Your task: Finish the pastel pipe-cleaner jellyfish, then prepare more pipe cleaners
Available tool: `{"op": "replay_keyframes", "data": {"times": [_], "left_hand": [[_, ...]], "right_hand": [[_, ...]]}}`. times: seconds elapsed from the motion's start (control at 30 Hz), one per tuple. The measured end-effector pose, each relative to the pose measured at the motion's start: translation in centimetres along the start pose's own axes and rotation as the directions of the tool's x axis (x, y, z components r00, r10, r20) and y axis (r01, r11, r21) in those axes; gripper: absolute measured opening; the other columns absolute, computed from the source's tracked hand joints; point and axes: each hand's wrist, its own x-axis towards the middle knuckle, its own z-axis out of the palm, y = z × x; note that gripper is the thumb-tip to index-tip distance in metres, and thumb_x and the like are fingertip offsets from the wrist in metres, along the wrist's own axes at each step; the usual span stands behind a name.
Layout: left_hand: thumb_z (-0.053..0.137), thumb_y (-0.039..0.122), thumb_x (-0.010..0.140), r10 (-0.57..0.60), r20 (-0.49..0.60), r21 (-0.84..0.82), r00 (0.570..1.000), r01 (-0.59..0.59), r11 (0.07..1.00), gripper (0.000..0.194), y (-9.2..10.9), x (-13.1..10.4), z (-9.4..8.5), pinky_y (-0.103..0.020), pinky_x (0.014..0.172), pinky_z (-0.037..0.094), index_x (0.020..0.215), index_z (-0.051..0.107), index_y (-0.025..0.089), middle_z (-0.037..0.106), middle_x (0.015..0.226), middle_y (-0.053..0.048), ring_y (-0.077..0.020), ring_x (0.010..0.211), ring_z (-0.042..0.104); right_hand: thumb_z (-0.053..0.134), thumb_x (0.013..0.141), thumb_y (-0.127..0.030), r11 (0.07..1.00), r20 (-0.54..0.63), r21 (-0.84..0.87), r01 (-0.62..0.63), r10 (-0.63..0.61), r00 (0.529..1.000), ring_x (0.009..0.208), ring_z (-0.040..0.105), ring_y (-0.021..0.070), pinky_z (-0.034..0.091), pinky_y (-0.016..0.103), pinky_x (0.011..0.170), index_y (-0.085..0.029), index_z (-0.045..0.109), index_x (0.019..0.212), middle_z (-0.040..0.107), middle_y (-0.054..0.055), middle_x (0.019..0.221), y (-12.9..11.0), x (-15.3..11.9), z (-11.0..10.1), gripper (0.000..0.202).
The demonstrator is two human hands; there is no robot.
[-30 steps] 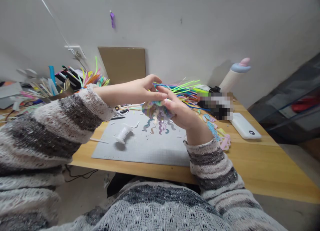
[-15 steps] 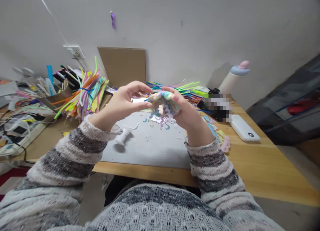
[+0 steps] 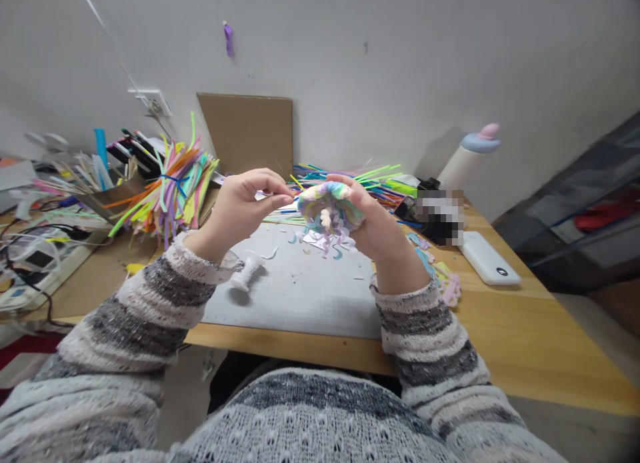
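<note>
A pastel pipe-cleaner jellyfish (image 3: 327, 196), with a domed multicoloured cap and curly strands dangling below, hangs above the mat. My right hand (image 3: 373, 219) grips it from the right side, thumb and fingers around the cap's edge. Just off the cap's left edge is my left hand (image 3: 250, 203), its thumb and forefinger pinched together; anything between the fingertips is too small to make out. On the grey cutting mat (image 3: 300, 296) below lies a white spool (image 3: 247, 273), a short white strip near it. Curled pastel pipe-cleaner pieces (image 3: 445, 279) lie right of my right wrist.
A bundle of coloured pipe cleaners (image 3: 173, 189) stands at left, near a power strip (image 3: 45, 269) with cables. More loose pipe cleaners (image 3: 375, 176) lie at the back. A cardboard sheet (image 3: 245, 133) leans on the wall. At right are a white power bank (image 3: 487, 257) and a bottle (image 3: 467, 159).
My left hand has drawn back slightly left from the cap's edge, its fingertips closing into a pinch. The jellyfish stays in my right hand, nearly in the same place.
</note>
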Motion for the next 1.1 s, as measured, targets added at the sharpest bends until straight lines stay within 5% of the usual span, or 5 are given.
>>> {"op": "replay_keyframes", "data": {"times": [0.2,0.5,0.73,0.83,1.1], "left_hand": [[0.073,0.031,0.075,-0.048,0.031,0.003,0.998,0.048,0.999,0.01,-1.1,-1.8,-1.8,-0.031,0.067,0.051,0.072,0.068,0.022,0.068,0.072,-0.003,-0.015,0.07,0.061],[0.057,0.032,0.087,-0.152,0.49,0.46,0.858,-0.107,0.881,0.022,-4.9,-7.0,-2.2,-0.03,0.066,0.048,0.075,0.072,0.022,0.071,0.071,-0.004,-0.0171,0.066,0.064],[0.067,0.025,0.082,0.088,0.085,0.533,0.992,-0.12,0.838,0.046,-2.3,-5.7,-1.2,-0.047,0.099,0.042,0.126,0.057,0.027,0.064,0.12,-0.009,-0.027,0.113,0.056],[0.069,0.029,0.081,0.201,-0.126,0.475,0.972,-0.118,0.872,0.027,0.7,-4.5,-0.4,-0.05,0.102,0.038,0.108,0.067,0.033,0.064,0.11,-0.006,-0.0271,0.109,0.055],[0.065,0.029,0.084,0.185,-0.185,0.46,0.965,-0.082,0.884,0.007,4.4,-3.1,2.2,-0.051,0.096,0.037,0.083,0.072,0.027,0.067,0.095,-0.005,-0.0261,0.099,0.057]], "right_hand": [[0.061,0.08,-0.057,0.993,-0.043,-0.109,0.053,-0.058,0.997,0.098,0.063,0.0194,0.053,0.034,0.078,-0.029,0.052,0.122,0.064,0.003,0.113,-0.3,0.0,-0.4,0.051],[0.071,0.072,-0.052,0.761,0.036,-0.528,0.376,-0.423,0.905,0.107,0.056,0.0226,0.049,0.04,0.093,-0.033,0.049,0.129,0.054,0.004,0.127,-0.3,-0.5,-1.9,0.064],[0.067,0.072,-0.059,0.694,0.086,-0.602,0.395,-0.435,0.896,0.114,0.054,0.0275,0.047,0.044,0.098,-0.033,0.047,0.132,0.053,0.005,0.129,-0.7,-1.2,-1.1,0.068],[0.068,0.073,-0.055,0.648,0.148,-0.628,0.431,-0.444,0.884,0.12,0.051,0.0298,0.045,0.048,0.101,-0.033,0.045,0.133,0.051,0.006,0.132,-0.7,-1.3,-1.0,0.068],[0.069,0.076,-0.048,0.539,0.243,-0.641,0.546,-0.532,0.811,0.125,0.046,0.0314,0.041,0.053,0.106,-0.032,0.044,0.135,0.048,0.006,0.135,-0.4,-1.1,-1.1,0.066]]}}
